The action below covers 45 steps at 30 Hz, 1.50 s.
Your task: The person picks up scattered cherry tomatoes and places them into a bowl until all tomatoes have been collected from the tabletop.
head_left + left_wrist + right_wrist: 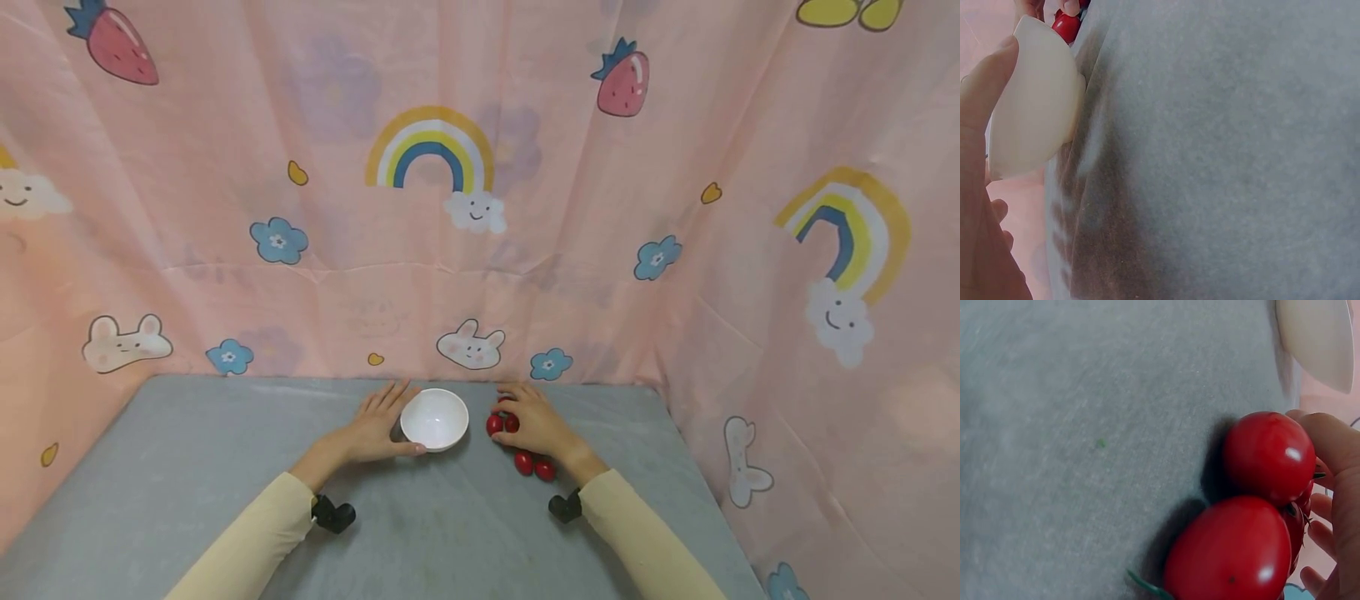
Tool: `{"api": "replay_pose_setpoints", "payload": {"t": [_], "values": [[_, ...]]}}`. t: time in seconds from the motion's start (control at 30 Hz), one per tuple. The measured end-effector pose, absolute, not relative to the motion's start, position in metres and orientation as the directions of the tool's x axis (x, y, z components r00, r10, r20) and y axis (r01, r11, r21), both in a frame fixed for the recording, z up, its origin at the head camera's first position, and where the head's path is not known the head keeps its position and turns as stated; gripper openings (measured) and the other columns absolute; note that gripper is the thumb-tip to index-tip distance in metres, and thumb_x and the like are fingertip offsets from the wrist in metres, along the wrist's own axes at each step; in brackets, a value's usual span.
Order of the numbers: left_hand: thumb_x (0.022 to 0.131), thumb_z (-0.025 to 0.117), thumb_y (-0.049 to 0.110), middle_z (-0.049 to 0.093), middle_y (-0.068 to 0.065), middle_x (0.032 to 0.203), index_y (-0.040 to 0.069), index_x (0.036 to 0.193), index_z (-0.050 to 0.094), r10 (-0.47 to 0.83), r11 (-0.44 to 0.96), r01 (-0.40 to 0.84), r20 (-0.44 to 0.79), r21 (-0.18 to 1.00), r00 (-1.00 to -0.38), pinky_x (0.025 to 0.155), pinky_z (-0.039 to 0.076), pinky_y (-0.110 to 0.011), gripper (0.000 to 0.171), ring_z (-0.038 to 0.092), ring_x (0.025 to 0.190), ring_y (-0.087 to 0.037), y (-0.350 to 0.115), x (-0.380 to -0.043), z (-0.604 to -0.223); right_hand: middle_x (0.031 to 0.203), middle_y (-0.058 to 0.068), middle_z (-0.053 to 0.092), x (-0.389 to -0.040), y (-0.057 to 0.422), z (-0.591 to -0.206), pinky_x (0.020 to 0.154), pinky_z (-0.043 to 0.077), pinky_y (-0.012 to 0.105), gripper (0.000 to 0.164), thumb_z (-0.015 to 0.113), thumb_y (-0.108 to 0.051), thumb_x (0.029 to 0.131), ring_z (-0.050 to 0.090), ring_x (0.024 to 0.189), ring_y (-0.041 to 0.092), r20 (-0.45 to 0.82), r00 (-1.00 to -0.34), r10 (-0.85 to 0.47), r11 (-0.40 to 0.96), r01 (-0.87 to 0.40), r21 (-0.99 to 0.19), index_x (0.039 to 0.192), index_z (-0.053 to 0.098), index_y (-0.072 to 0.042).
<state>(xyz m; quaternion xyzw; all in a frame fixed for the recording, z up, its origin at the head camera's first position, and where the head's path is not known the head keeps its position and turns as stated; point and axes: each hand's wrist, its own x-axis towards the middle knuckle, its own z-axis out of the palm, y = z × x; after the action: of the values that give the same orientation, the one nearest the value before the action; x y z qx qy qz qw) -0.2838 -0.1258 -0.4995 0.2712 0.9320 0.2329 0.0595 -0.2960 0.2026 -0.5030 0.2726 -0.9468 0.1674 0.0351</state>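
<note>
A small white bowl sits upright near the back of the table. My left hand holds it from the left, its thumb on the near rim and its fingers reaching round the far side. To the right of the bowl my right hand is over a cluster of red cherry tomatoes. Its thumb and fingers curl round a cherry tomato on the cluster's left side; others are partly hidden under the hand. Closer to the wrist lie two more tomatoes, one beside the other.
A grey cloth covers the table. Behind it and along both sides hangs a pink printed curtain. A green stem piece shows beside the nearest tomato in the right wrist view. Each wrist carries a black camera mount.
</note>
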Motion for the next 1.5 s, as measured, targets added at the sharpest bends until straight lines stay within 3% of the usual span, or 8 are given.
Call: {"api": "replay_pose_setpoints", "payload": {"t": [1.5], "values": [[0.080,0.071,0.063,0.012,-0.017,0.167,0.012,0.158,0.022,0.520,0.759,0.462,-0.001,0.459,-0.854,0.119,0.012,-0.068,0.106,0.011,0.153,-0.046,-0.123,-0.281,-0.497,0.142,0.012,0.056,-0.303,0.194,-0.477,0.112,0.038,0.061,0.044,0.077,-0.042,0.083,0.047,0.135,0.032,0.207,-0.858,-0.469,0.819,-0.511,-0.262,0.118,0.071,-0.015]]}}
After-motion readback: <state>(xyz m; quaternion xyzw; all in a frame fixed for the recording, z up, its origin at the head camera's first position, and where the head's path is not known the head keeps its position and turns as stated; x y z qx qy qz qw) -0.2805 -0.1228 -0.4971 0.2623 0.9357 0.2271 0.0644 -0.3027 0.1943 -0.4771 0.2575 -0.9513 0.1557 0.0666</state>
